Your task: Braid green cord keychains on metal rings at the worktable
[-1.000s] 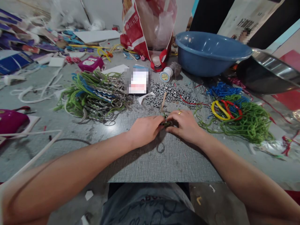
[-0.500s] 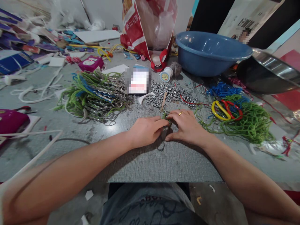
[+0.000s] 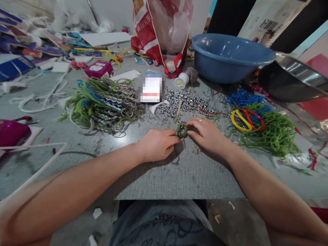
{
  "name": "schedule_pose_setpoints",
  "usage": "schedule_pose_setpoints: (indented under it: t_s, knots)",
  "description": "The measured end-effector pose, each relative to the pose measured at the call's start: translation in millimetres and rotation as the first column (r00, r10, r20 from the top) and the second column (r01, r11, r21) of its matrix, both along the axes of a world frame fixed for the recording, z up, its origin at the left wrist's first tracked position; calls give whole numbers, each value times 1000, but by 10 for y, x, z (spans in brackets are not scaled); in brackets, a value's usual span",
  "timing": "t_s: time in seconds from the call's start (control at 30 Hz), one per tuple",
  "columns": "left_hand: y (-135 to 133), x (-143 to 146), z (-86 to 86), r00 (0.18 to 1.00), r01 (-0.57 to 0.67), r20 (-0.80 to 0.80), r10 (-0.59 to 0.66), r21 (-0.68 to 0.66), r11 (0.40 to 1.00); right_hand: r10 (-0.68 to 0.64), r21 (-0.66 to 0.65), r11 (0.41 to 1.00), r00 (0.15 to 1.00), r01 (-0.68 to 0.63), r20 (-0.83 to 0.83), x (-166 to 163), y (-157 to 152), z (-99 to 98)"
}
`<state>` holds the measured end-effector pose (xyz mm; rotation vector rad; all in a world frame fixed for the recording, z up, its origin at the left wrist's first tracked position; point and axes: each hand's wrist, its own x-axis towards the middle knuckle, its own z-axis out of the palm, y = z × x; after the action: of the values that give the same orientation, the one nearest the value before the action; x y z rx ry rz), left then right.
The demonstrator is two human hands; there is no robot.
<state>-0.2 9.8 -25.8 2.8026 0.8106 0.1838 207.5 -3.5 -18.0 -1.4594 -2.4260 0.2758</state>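
My left hand [image 3: 157, 145] and my right hand [image 3: 206, 135] meet at the middle of the grey table [image 3: 179, 177], both pinched on a small piece of green cord with metal nuts [image 3: 181, 130]. A gold ring shows on my right hand. Just beyond the fingers lie a wooden stick [image 3: 178, 110] and a spread of loose metal nuts [image 3: 184, 100]. To the left sits a heap of green and blue cords strung with nuts [image 3: 102, 102]. A tangle of loose green cord [image 3: 271, 135] lies to the right.
Yellow and red scissors [image 3: 244, 119] rest on the right-hand cords, with blue cord [image 3: 244, 98] behind. A blue basin [image 3: 230, 56], a steel bowl [image 3: 292, 82], a red-and-white bag [image 3: 161, 32], a thread spool [image 3: 181, 82] and a pink box [image 3: 99, 69] stand at the back.
Both hands shifted slightly; the right hand moved a little right and away, and the green corded piece now shows between the fingertips.
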Motion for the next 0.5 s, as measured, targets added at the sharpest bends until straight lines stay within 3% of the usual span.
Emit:
schedule_pose_setpoints:
  t_s: [0.23,0.5]
  knots:
    - [30,-48,4,985,153,89,-148,-55,987,-39,48,998,995,35,89,1,20,-80]
    - [6,30,16,997,46,-71,-44,33,998,-39,73,997,993,31,111,-3,21,-98]
